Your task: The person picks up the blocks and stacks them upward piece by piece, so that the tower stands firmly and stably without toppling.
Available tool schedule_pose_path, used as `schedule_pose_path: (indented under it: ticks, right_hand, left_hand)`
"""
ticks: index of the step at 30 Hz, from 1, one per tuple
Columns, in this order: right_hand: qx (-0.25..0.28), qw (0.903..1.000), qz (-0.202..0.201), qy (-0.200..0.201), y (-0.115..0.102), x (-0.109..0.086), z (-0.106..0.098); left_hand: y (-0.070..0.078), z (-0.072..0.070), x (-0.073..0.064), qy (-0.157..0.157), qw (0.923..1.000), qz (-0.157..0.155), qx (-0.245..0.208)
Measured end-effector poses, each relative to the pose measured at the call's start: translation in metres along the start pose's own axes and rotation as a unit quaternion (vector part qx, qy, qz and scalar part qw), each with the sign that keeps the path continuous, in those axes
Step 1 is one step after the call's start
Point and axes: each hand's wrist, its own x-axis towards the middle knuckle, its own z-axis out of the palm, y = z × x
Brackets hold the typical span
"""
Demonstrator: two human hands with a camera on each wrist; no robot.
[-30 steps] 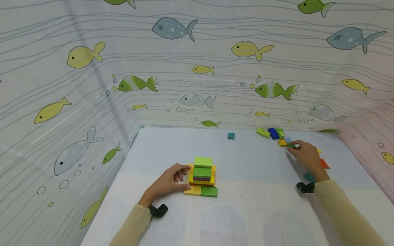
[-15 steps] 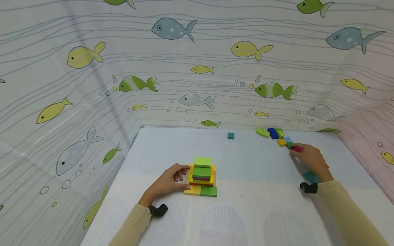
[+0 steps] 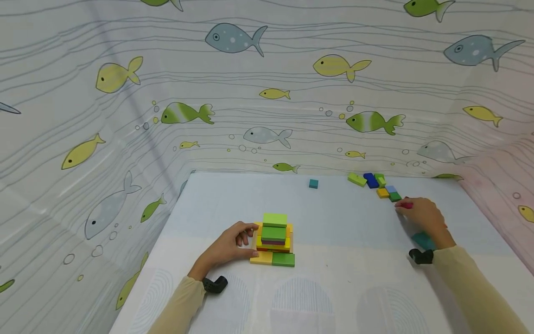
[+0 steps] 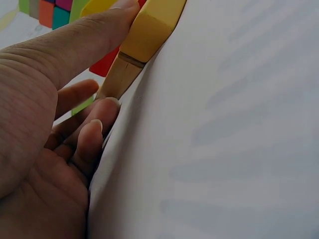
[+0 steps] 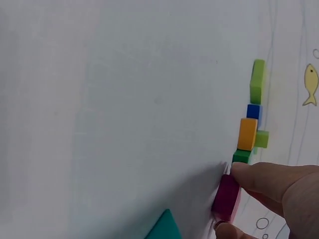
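A small stack of coloured wooden blocks (image 3: pixel 273 233), green on top with yellow below, stands left of centre in the head view. My left hand (image 3: pixel 227 243) holds its left side, thumb at the front and index finger further back. The left wrist view has the thumb against a yellow block (image 4: pixel 152 32), with the other fingers bent near bare wood. Far to the right, my right hand (image 3: pixel 423 215) pinches a magenta block (image 5: pixel 226 198) between thumb and finger, low over the table. A dark green block (image 3: pixel 394 196) lies just beyond its fingertips.
Orange (image 3: pixel 382 193), dark blue (image 3: pixel 370 180) and lime blocks (image 3: pixel 357 179) lie near the back wall. A lone teal block (image 3: pixel 314 184) sits further left. Beside the right wrist lies a teal triangular piece (image 5: pixel 165 228). Fish-printed sheets rise behind the table and at both sides.
My right hand has moved slightly right and nearer. The dark green block, earlier at its fingertips, now lies apart from them, and the magenta block shows in the fingers. The left hand stays put.
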Motion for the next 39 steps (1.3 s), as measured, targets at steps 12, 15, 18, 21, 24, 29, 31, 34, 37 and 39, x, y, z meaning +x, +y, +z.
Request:
schedule_pose_path:
  ticks: [12,15,18,21,24,29,31,34,37,39]
  right_hand:
    - [0.02,0.9938,0.102,0.039,-0.005,-0.007,-0.004]
    - [0.039,0.9932,0.101,0.044,-0.002,-0.01,-0.006]
    - [0.068,0.9914,0.094,0.06,0.002,-0.011,-0.005]
    - [0.09,0.9887,0.089,0.079,0.002,-0.014,-0.004]
    - [0.104,0.9872,0.076,0.094,-0.004,-0.017,-0.004]
    - [0.113,0.9876,0.016,0.108,-0.019,-0.024,-0.005]
    - [0.107,0.9878,-0.015,0.112,-0.026,-0.026,-0.004]
    - [0.097,0.9877,-0.045,0.115,-0.038,-0.028,-0.002]
    - [0.096,0.9883,-0.057,0.104,-0.051,-0.03,0.001]
    - [0.094,0.9881,-0.067,0.101,-0.06,-0.032,0.004]
  left_hand:
    - [0.0,0.001,0.002,-0.001,1.0,-0.003,-0.007]
    - [0.0,0.001,0.003,0.0,1.0,-0.003,-0.006]
    - [0.001,0.0,0.003,-0.001,1.0,-0.005,-0.004]
    - [0.0,0.001,0.003,0.001,1.0,-0.009,-0.001]
    - [-0.002,0.003,0.003,0.007,0.9999,-0.013,-0.006]
    - [-0.003,0.004,0.003,0.011,0.9998,-0.014,-0.011]
    - [-0.002,0.003,0.003,0.008,0.9998,-0.015,-0.011]
    - [-0.001,0.002,0.002,0.003,0.9998,-0.015,-0.01]
    - [-0.001,0.001,0.002,0.001,0.9999,-0.013,-0.012]
    - [-0.002,0.001,0.002,0.002,0.9999,-0.011,-0.013]
